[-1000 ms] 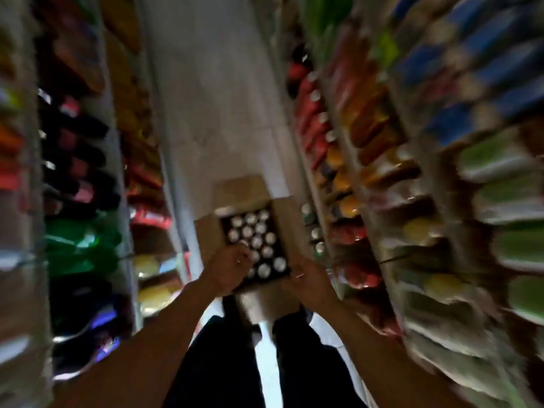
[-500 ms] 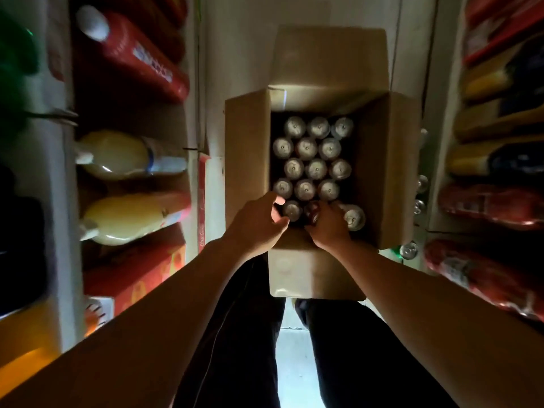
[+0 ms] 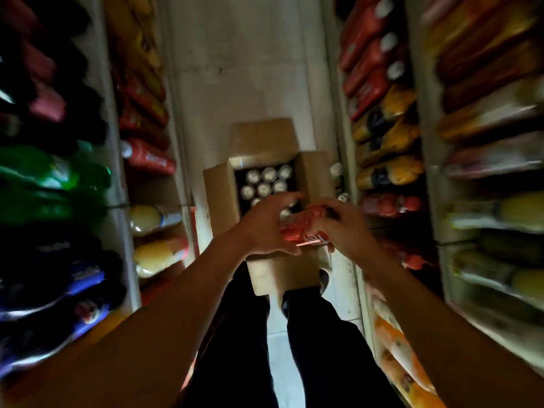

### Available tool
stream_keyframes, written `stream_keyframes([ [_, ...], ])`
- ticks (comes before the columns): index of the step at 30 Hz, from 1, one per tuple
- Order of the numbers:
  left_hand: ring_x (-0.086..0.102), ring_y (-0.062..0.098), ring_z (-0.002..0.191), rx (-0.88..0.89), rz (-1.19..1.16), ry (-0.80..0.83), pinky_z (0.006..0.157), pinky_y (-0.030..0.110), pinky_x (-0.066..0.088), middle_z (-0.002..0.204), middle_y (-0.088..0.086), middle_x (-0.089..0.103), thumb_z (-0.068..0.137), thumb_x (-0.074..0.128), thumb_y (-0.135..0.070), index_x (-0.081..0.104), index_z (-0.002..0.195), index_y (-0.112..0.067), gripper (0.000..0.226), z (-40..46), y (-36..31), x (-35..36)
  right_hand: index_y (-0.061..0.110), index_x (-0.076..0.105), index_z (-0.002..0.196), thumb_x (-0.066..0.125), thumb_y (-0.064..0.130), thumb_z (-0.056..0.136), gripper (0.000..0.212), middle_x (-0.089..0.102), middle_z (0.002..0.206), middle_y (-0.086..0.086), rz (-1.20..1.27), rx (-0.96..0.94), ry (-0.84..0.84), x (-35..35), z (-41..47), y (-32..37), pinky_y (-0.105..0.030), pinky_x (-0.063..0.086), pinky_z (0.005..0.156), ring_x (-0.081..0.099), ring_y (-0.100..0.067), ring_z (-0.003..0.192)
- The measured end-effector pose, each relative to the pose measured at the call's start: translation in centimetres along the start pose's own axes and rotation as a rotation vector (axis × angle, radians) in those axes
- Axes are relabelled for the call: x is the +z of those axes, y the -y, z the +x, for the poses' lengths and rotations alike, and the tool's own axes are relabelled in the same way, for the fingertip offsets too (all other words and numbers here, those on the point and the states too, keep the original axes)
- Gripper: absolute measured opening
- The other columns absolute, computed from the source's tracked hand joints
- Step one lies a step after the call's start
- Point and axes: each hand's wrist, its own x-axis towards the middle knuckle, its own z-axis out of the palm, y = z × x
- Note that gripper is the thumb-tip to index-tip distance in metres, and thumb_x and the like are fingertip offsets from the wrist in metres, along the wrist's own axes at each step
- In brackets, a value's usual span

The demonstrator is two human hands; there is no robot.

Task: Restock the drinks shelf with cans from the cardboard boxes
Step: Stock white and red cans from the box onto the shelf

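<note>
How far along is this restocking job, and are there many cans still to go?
Early, it seems. Done: the cardboard box on the floor is open, and a few cans stand on the low shelf beside it. In hand: the right hand and left hand hold red cans above the box. Left: rows of silver can tops remain inside.

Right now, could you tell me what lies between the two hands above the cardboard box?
In the head view, red cans lie between the left hand and right hand.
</note>
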Motion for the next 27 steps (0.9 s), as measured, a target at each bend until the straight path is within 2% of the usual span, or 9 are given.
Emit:
stream_keyframes([
  [2,0.061,-0.002,0.100,0.097,0.051,0.052,0.085,0.006,0.045,0.111,-0.016,0.064,0.052,0.096,-0.026,0.055,0.134,-0.022,0.092,-1.8,-8.9,-2.8,0.026,0.075,0.090,0.070,0.031,0.055,0.036,0.071,0.072,0.004,0.044,-0.082,-0.059,-4.9,-5.6,6.6,-0.018,0.046,0.050,0.065,-0.007,0.062],
  [4,0.065,-0.008,0.080,0.208,0.088,0.068,0.069,0.005,0.047,0.092,-0.019,0.068,0.055,0.094,-0.026,0.062,0.119,-0.025,0.072,-3.8,-17.2,-4.4,0.021,0.073,0.094,0.073,0.024,0.062,0.032,0.068,0.073,0.005,0.089,-0.138,-0.129,-9.5,-11.4,12.0,-0.013,0.042,0.046,0.063,-0.007,0.063],
  [8,0.067,-0.006,0.086,0.396,0.065,0.072,0.078,0.018,0.052,0.095,-0.012,0.074,0.052,0.095,-0.021,0.064,0.105,-0.033,0.063,-6.7,-31.0,-5.4,0.039,0.061,0.105,0.088,0.028,0.060,0.054,0.069,0.092,0.012,0.093,-0.342,-0.330,-17.8,-22.6,18.7,-0.023,0.056,0.071,0.067,-0.004,0.085],
  [10,0.069,0.001,0.094,0.467,0.031,0.120,0.084,0.024,0.053,0.102,-0.009,0.073,0.047,0.097,-0.022,0.062,0.110,-0.030,0.073,-7.6,-37.0,-5.0,0.030,0.057,0.116,0.094,0.012,0.060,0.069,0.070,0.099,0.010,0.158,-0.405,-0.440,-20.8,-28.0,20.0,-0.016,0.053,0.075,0.067,0.005,0.088],
  [13,0.068,0.001,0.098,0.603,0.002,0.207,0.086,0.023,0.054,0.106,-0.007,0.069,0.047,0.095,-0.011,0.054,0.109,-0.031,0.078,-8.9,-46.0,-3.0,0.015,0.056,0.128,0.086,0.006,0.071,0.065,0.075,0.101,0.006,0.294,-0.451,-0.656,-23.9,-34.7,20.6,-0.017,0.052,0.074,0.070,-0.001,0.089],
  [16,0.066,-0.005,0.099,0.728,0.060,0.318,0.086,0.016,0.051,0.109,-0.011,0.068,0.057,0.091,0.000,0.052,0.110,-0.032,0.074,-10.3,-52.0,0.4,0.015,0.058,0.128,0.084,0.016,0.076,0.058,0.074,0.107,0.004,0.346,-0.479,-0.904,-25.9,-39.2,19.9,-0.025,0.054,0.082,0.070,-0.009,0.096],
  [21,0.066,0.009,0.109,0.910,0.126,0.383,0.094,0.032,0.055,0.118,-0.008,0.068,0.056,0.092,-0.027,0.057,0.121,-0.040,0.075,-11.6,-57.4,6.7,0.029,0.056,0.128,0.087,0.032,0.072,0.063,0.075,0.102,0.010,0.343,-0.482,-1.201,-29.0,-44.0,17.1,-0.032,0.058,0.081,0.072,-0.006,0.091],
  [24,0.063,-0.002,0.105,0.994,0.180,0.318,0.089,0.018,0.051,0.111,-0.016,0.067,0.061,0.088,-0.038,0.060,0.117,-0.032,0.063,-12.0,-58.2,9.2,0.039,0.056,0.113,0.087,0.020,0.073,0.054,0.073,0.087,0.023,0.331,-0.452,-1.318,-30.4,-44.5,15.7,-0.010,0.050,0.069,0.067,0.010,0.077],
  [27,0.060,-0.004,0.106,1.002,0.208,0.294,0.086,0.004,0.042,0.113,-0.019,0.063,0.064,0.087,-0.035,0.056,0.128,-0.028,0.071,-11.6,-58.2,10.5,0.038,0.054,0.113,0.087,0.026,0.072,0.054,0.071,0.088,0.018,0.280,-0.403,-1.372,-31.6,-43.9,14.7,-0.007,0.043,0.058,0.065,0.008,0.069],
])
